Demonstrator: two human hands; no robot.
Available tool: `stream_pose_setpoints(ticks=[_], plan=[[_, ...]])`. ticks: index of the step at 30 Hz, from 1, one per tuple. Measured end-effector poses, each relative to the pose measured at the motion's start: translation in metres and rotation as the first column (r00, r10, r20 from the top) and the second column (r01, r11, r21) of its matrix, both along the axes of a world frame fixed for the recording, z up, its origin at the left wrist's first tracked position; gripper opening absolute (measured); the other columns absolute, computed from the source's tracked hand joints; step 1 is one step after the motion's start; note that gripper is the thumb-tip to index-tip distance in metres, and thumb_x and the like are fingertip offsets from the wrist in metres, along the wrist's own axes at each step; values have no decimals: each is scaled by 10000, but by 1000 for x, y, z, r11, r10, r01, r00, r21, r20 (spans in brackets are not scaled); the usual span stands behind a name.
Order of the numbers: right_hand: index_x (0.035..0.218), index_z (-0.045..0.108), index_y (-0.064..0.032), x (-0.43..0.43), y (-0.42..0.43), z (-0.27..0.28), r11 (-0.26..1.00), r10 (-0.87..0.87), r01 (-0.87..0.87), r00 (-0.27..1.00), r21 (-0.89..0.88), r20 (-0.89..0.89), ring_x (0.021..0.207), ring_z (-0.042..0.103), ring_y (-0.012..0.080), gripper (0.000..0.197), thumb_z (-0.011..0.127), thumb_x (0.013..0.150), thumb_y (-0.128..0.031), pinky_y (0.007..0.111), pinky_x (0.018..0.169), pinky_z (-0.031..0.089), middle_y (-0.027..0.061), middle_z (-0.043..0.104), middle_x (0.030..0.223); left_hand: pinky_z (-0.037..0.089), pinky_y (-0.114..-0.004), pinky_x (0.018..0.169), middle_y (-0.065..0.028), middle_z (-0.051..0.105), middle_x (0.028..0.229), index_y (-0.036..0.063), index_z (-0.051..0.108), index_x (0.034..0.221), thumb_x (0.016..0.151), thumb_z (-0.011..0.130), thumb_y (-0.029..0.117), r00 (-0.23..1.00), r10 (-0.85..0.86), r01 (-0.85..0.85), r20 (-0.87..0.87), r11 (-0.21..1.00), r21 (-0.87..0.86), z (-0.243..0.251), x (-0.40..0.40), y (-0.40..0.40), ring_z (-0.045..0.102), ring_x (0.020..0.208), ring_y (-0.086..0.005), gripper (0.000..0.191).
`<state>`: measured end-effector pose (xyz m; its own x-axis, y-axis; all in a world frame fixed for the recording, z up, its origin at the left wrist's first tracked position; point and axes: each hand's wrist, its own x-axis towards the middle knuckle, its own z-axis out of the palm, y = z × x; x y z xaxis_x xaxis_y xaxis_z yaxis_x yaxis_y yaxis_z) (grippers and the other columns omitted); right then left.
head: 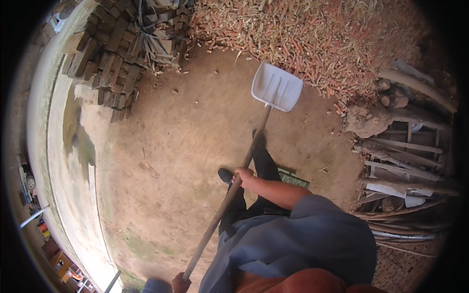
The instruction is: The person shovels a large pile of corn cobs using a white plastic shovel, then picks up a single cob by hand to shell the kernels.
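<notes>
A grain shovel with a pale plastic scoop and a long wooden handle slants across the view. My right hand is closed around the middle of the handle. Low in the picture, my left hand grips the handle's rear end. The scoop holds nothing, and its ribbed inner face shows. It lies at the near edge of a large heap of corn cobs mixed with dry husks. Whether the scoop touches the ground cannot be told.
Stacked bricks stand at the upper left. A green plastic crate sits beside my leg, partly hidden. On the right are a rough stump, wooden poles and slatted frames. A concrete strip borders the dirt floor on the left.
</notes>
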<state>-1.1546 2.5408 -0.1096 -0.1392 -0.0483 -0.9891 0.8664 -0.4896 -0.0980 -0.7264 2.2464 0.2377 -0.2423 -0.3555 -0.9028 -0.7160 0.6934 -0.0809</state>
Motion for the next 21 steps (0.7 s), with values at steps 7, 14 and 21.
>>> stream_pose_setpoints(ticks=[7,14,21], plan=[[836,489,-37,41,-52,5,985,27,5,984,-174,176,638,568,303,194,656,738,-50,474,599,542,140,532,745,515,-492,760,-217,673,915,84,642,1105,876,581,265,986,-140,154,92,974,-167,91,-29,-35,646,886,-412,298],[827,492,-42,-34,-22,-16,972,-84,80,996,-223,-8,550,548,294,149,627,787,-88,465,525,518,123,513,652,517,-492,768,-211,668,959,100,647,1054,892,558,249,938,-279,293,206,955,-38,101,-135,-2,642,903,-416,237],[828,519,-90,-153,67,-43,991,-114,103,982,-85,-147,554,561,267,142,655,797,-114,443,506,498,89,521,646,529,-461,682,-214,667,781,30,619,937,737,746,241,987,-41,47,-153,998,33,66,-232,54,660,788,-411,317]])
